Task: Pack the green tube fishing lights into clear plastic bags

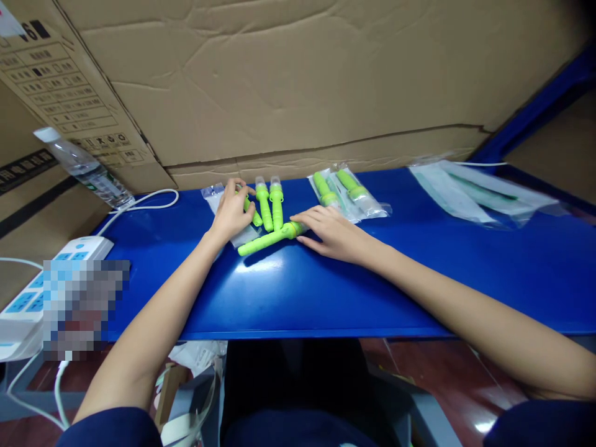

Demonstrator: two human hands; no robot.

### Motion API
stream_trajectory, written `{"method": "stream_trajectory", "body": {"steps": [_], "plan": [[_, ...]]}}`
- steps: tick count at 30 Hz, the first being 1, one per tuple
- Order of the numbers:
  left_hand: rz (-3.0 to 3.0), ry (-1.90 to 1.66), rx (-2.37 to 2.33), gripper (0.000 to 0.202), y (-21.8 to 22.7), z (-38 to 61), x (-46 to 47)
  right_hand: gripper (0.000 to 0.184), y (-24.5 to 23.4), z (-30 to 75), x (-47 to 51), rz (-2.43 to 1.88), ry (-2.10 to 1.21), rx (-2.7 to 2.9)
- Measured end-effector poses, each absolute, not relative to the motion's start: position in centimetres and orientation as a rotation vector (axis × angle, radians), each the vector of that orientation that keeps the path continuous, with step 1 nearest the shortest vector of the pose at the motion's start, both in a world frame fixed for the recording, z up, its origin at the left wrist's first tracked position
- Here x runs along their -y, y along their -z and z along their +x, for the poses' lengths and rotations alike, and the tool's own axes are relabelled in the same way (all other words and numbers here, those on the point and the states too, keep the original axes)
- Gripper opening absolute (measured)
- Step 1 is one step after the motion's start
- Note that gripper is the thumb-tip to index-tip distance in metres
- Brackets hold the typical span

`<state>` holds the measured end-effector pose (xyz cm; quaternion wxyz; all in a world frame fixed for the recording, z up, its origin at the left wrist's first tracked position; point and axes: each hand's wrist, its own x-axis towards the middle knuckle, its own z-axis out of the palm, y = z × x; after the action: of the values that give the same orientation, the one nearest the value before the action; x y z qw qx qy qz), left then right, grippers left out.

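My right hand (pixel 328 233) grips a lime-green stick with a clear cap (pixel 265 241) by its capped end, thumb and fingers closed round it. The stick slants just above the blue table, its narrow green end pointing left. Curled fingers of my left hand (pixel 233 208) close on another lime-green stick (pixel 254 214), whose upper part they cover. Under that hand lies a clear plastic bag (pixel 244 236). Between my hands, two more capped green sticks, the left one (pixel 264 208) and the right one (pixel 276 208), lie side by side, clear caps away from me.
Behind my right hand, clear packets (pixel 367 205) hold more green sticks. Flat packets (pixel 475 192) lie at the right. At the left are a plastic bottle (pixel 88 171), a white power strip (pixel 100 248) and a white cable (pixel 161 205). Cardboard (pixel 302 81) walls off the blue table's (pixel 354 298) back.
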<state>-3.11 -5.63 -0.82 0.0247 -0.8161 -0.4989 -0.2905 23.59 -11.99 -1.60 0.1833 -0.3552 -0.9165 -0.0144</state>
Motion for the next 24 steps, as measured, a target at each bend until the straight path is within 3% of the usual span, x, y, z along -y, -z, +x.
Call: {"method": "stream_trajectory", "body": {"steps": [19, 24], "plan": [[-2.556, 0.348, 1.891, 0.028, -1.4, -2.4, 7.4, 0.058, 1.8, 23.2, 12.5, -1.041, -0.032, 2.652], [-2.679, 0.336, 1.932, 0.037, -0.8, -3.0, 6.6, 0.051, 1.8, 23.1, 12.4, -1.013, -0.068, 2.650]]}}
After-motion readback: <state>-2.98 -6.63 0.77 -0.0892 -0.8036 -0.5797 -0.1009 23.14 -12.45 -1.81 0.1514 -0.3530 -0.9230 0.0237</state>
